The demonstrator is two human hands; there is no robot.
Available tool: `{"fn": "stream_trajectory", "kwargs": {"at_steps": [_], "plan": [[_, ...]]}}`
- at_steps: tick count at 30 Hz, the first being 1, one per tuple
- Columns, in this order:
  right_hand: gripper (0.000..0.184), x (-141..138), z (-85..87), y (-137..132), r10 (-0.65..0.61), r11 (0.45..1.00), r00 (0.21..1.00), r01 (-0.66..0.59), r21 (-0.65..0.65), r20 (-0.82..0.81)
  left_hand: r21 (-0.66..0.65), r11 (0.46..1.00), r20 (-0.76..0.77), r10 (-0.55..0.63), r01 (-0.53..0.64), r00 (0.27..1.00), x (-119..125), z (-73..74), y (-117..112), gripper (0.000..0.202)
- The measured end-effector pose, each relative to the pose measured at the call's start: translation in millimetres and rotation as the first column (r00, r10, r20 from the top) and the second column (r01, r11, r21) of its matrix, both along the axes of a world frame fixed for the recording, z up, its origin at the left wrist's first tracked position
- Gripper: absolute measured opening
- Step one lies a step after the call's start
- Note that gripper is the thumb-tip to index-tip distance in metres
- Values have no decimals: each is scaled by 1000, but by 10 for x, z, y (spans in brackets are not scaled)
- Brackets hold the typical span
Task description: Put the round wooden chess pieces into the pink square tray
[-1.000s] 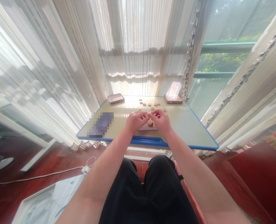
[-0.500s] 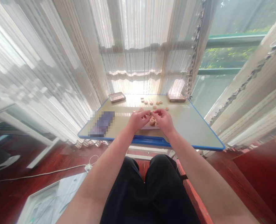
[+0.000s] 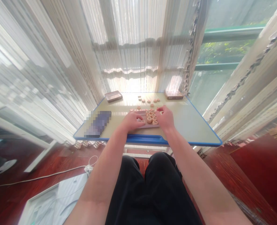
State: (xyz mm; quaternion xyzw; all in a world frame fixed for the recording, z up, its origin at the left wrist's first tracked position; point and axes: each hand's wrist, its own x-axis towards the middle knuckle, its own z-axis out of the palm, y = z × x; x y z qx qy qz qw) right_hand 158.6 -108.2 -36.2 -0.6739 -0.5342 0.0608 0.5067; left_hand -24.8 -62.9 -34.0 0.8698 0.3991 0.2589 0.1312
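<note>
Two hands working over a small table (image 3: 190, 125), blue rim all round. Near edge: blue lip (image 3: 146, 138) under both wrists; knees (image 3: 144, 161) just on the near side of it. Far edge sits close to the curtain (image 3: 133, 47). Right side has most room: wide stretch of tabletop from right hand out to the right edge. Left side tighter: blurred-out bluish thing (image 3: 99, 123) by the left edge, strip of tabletop between it and the left hand.

Shallow tray (image 3: 141, 115) lies between the hands, just beyond the lip. Wooden discs (image 3: 149, 120) with marks on top sit in its right part, packed close; its left part shows bare floor. More loose discs (image 3: 149, 101) spread beyond it. Open shallow lid (image 3: 113, 96) in far left corner, box (image 3: 174, 94) in far right.

Left hand (image 3: 133, 121): fingers narrow, thumb and fingertips on one disc (image 3: 143, 122) at the tray's near left. Right hand (image 3: 164, 116): fingers bent, fairly narrow, beside the packed discs at the tray's right end. Can't tell from here whether it holds anything.
</note>
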Motion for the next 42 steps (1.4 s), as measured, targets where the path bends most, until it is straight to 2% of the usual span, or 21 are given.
{"fn": "stream_trajectory", "kwargs": {"at_steps": [3, 7, 12, 17, 22, 27, 42], "plan": [[16, -32, 27, -43, -35, 999, 994, 34, 16, 104, -49, 998, 39, -35, 37, 999, -8, 38, -23, 23], [15, -54, 42, -66, -82, 995, 981, 71, 71, 176, -92, 996, 95, -9, 18, 995, -22, 49, -19, 24], [14, -56, 30, -51, -76, 995, 985, 64, 83, 157, -126, 992, 18, -5, 7, 1000, -31, 42, -18, 22], [12, -47, 28, -47, -64, 993, 991, 51, 108, 118, -30, 999, 48, 33, -32, 998, -15, 74, -47, 26], [12, -44, 23, -46, -52, 995, 996, 46, 90, 68, -100, 995, -46, 12, -17, 999, -10, 81, -60, 22], [12, -57, 10, -37, -49, 995, 998, 45, 92, 49, -92, 996, 6, -7, 8, 1000, -15, 59, -37, 16], [12, -61, 26, -39, -34, 996, 999, 32, 84, 32, -129, 992, 52, 14, -8, 999, -37, 96, -51, 19]]}}
